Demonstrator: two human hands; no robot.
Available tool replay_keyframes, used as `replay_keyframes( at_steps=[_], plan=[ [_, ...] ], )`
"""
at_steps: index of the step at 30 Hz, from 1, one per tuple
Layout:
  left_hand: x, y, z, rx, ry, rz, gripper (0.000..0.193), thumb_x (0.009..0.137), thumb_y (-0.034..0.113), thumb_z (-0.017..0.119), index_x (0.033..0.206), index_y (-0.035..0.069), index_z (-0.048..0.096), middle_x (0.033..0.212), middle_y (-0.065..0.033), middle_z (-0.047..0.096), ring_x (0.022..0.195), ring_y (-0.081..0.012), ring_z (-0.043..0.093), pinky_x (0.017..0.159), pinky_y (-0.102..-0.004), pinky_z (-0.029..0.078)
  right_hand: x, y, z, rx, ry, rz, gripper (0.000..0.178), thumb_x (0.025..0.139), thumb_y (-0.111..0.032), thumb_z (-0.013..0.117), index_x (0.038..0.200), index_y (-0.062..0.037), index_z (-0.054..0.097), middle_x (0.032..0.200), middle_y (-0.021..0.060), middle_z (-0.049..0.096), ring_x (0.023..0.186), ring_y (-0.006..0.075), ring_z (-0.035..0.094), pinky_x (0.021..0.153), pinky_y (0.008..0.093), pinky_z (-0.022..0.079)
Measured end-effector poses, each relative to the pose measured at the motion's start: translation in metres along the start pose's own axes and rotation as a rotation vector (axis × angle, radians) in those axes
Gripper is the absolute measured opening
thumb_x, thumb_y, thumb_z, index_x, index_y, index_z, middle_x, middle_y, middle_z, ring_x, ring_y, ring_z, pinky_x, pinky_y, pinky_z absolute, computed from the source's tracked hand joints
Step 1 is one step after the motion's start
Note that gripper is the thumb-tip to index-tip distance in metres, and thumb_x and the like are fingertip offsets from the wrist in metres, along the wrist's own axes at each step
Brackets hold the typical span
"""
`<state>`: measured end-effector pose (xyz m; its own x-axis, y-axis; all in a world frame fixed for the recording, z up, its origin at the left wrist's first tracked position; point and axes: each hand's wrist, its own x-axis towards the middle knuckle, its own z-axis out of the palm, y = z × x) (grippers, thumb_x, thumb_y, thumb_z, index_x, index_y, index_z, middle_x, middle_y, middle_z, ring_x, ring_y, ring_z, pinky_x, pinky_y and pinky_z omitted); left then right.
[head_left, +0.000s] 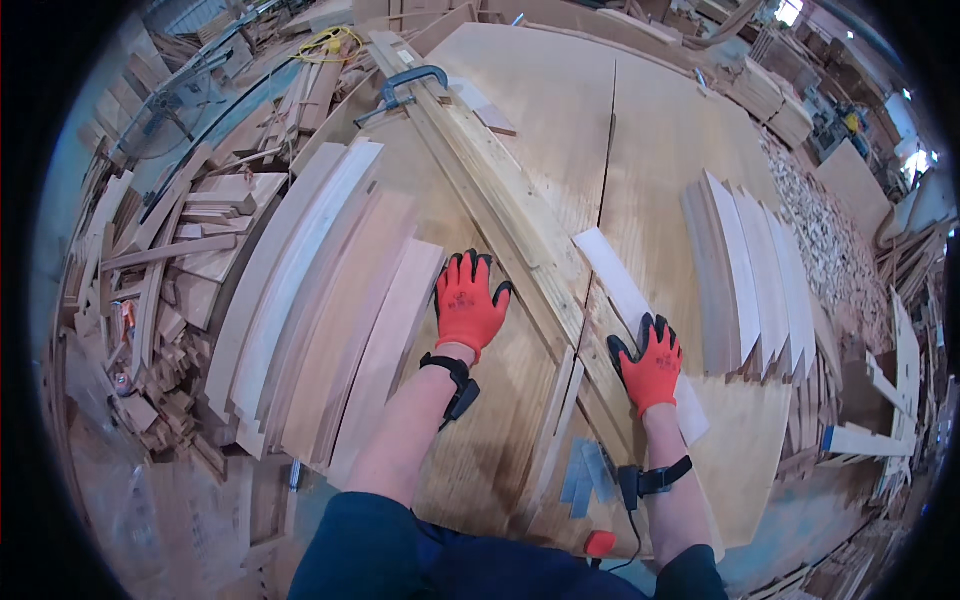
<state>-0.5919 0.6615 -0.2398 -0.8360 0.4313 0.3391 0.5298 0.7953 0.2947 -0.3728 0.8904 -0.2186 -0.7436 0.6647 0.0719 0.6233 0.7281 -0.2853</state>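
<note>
My left hand (470, 308), in a red work glove with black fingertips, has its fingers spread and holds nothing. It is at the right edge of a row of long, slightly curved boards (345, 310). My right hand (657, 368), gloved alike, straddles a narrow pale board (612, 275), thumb by one edge and fingers by the other. That board lies slanted beside a long wooden straightedge (520, 240) made of several strips. A blue-grey clamp (408, 85) grips the straightedge's far end. Part of the pale board is hidden under my right hand and wrist.
Everything rests on a large plywood worktop (660, 170) with a dark seam. More curved boards (750, 275) stand stacked at the right. Offcuts (215, 235) pile up at the left; grey strips (586, 475) and a red-topped object (599, 543) are near my body.
</note>
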Motion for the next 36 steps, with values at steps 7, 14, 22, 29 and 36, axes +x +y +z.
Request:
replay_keyframes(
  at_steps=[7, 14, 22, 29, 36],
  plan=[
    [-0.005, -0.017, 0.032, -0.041, 0.059, 0.095, 0.063, 0.094, 0.041, 0.062, 0.142, 0.002, 0.050, 0.153, -0.0208, 0.043, 0.142, -0.0403, 0.036, 0.118, -0.0523, 0.026, -0.009, 0.006, 0.046, 0.009, 0.074, 0.046, 0.082, 0.081, -0.047, 0.077, 0.145, -0.0030, 0.052, 0.154, 0.0236, 0.042, 0.142, 0.0408, 0.039, 0.119, 0.0510, 0.028],
    [-0.017, -0.027, 0.051, -0.037, 0.083, 0.126, 0.062, 0.095, 0.041, 0.060, 0.142, 0.001, 0.050, 0.152, -0.0216, 0.044, 0.143, -0.0406, 0.036, 0.118, -0.0525, 0.025, -0.024, 0.006, 0.060, -0.002, 0.070, 0.067, 0.082, 0.081, -0.046, 0.076, 0.148, -0.0056, 0.050, 0.155, 0.0214, 0.042, 0.142, 0.0394, 0.039, 0.120, 0.0489, 0.028],
    [-0.032, -0.027, 0.046, -0.049, 0.119, 0.143, 0.059, 0.094, 0.038, 0.062, 0.140, 0.002, 0.051, 0.150, -0.0217, 0.046, 0.141, -0.0407, 0.038, 0.118, -0.0525, 0.026, -0.038, 0.010, 0.067, 0.017, 0.105, 0.043, 0.083, 0.083, -0.051, 0.073, 0.146, -0.0030, 0.050, 0.152, 0.0228, 0.045, 0.139, 0.0397, 0.042, 0.119, 0.0477, 0.030],
    [-0.045, -0.005, 0.022, -0.027, 0.116, 0.130, 0.061, 0.095, 0.040, 0.059, 0.141, 0.001, 0.050, 0.150, -0.0245, 0.045, 0.143, -0.0411, 0.037, 0.120, -0.0532, 0.025, -0.055, 0.013, 0.029, 0.041, 0.126, 0.063, 0.088, 0.082, -0.067, 0.064, 0.147, -0.0078, 0.053, 0.153, 0.0215, 0.044, 0.140, 0.0402, 0.039, 0.122, 0.0491, 0.024],
    [-0.050, 0.004, 0.038, -0.009, 0.080, 0.162, 0.064, 0.093, 0.038, 0.061, 0.142, -0.002, 0.050, 0.151, -0.0256, 0.044, 0.143, -0.0426, 0.035, 0.121, -0.0526, 0.022, -0.062, 0.022, 0.021, 0.041, 0.110, 0.114, 0.087, 0.083, -0.069, 0.062, 0.148, -0.0126, 0.052, 0.156, 0.0174, 0.042, 0.142, 0.0384, 0.039, 0.121, 0.0501, 0.026]
  ],
)
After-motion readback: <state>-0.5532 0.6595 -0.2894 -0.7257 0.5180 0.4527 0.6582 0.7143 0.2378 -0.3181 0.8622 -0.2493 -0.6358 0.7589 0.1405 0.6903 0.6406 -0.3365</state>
